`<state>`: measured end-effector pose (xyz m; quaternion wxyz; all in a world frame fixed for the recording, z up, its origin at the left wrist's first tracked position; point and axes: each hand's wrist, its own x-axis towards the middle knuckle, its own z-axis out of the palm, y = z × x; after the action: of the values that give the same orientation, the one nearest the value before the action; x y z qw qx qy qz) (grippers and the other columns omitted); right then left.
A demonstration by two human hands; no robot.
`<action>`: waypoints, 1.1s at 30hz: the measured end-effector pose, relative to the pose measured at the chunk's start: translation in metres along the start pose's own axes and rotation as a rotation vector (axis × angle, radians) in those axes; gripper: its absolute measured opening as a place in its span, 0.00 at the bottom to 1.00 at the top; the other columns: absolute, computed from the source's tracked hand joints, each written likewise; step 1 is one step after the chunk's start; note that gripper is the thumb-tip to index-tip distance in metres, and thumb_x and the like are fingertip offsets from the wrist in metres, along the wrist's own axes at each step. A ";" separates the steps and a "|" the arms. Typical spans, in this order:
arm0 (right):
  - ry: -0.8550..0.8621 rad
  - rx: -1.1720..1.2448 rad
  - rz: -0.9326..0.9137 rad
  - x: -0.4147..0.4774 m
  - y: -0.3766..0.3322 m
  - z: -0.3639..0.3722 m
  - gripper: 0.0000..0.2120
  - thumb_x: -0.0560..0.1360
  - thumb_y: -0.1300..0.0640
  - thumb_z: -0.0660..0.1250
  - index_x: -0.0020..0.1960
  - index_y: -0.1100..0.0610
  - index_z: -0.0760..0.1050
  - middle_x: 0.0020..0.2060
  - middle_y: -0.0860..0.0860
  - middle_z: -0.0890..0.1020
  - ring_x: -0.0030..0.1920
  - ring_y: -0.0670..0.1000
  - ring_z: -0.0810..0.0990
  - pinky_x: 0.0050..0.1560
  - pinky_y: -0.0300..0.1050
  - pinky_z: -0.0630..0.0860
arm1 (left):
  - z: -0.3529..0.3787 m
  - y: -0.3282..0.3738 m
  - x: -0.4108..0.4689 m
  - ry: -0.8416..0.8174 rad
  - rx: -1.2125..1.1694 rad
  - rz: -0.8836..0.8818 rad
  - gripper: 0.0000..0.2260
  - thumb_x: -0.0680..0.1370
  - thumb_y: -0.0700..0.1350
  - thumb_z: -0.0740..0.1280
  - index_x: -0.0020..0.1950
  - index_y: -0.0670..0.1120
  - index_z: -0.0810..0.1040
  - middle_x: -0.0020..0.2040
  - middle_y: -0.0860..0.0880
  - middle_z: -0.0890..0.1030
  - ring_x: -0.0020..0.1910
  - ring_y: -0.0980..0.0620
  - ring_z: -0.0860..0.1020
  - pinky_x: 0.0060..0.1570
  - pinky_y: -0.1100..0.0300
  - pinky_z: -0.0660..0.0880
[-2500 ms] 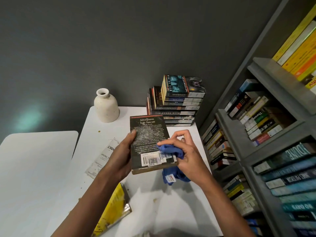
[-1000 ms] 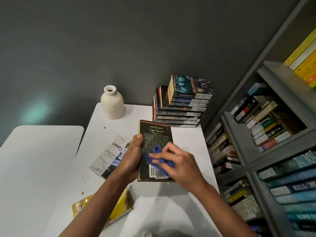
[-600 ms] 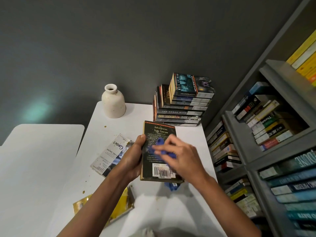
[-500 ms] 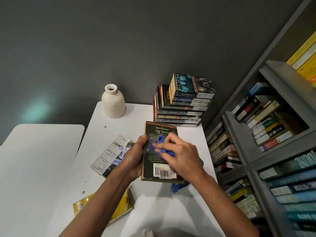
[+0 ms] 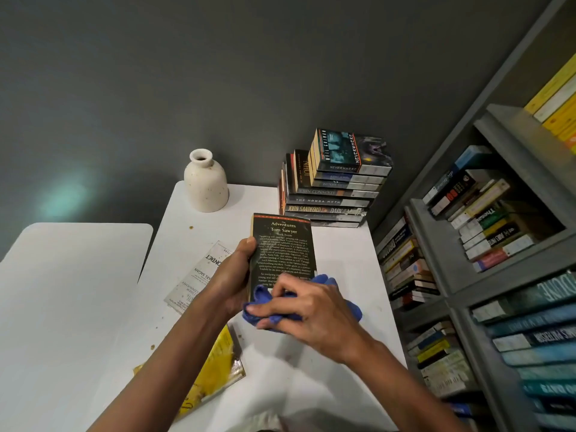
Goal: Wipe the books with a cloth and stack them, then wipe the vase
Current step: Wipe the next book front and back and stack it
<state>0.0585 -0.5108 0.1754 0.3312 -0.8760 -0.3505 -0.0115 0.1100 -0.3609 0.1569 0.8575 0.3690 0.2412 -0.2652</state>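
Place: book room or study corner, home or small library; cannot tell which.
Shelving: tall grey painted bookcase (image 5: 514, 135) along the right, its compartments packed with shelved paperbacks (image 5: 480, 219) piled flat.
Wall: matte dark grey wall (image 5: 218, 73), bare paint.
Furniture: white round-cornered table (image 5: 343, 254) against the wall, second white table (image 5: 71, 275) just beside it.
Tabletop: tall pile of paperback novels (image 5: 333, 194); cream speckled ceramic vase (image 5: 205, 185). Domestic decor.

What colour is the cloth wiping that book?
Blue, the cloth shows best in the head view.
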 end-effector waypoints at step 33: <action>0.476 -0.165 0.480 0.030 0.065 -0.022 0.10 0.76 0.49 0.69 0.52 0.53 0.83 0.40 0.45 0.75 0.38 0.47 0.76 0.36 0.46 0.76 | 0.007 -0.023 -0.017 -0.135 0.131 0.060 0.10 0.84 0.48 0.54 0.55 0.43 0.70 0.43 0.43 0.80 0.36 0.49 0.80 0.38 0.54 0.81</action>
<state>0.1261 -0.5410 0.1630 0.3252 -0.9299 -0.0453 -0.1657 0.0842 -0.3756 0.1599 0.8533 0.4128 0.1538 -0.2788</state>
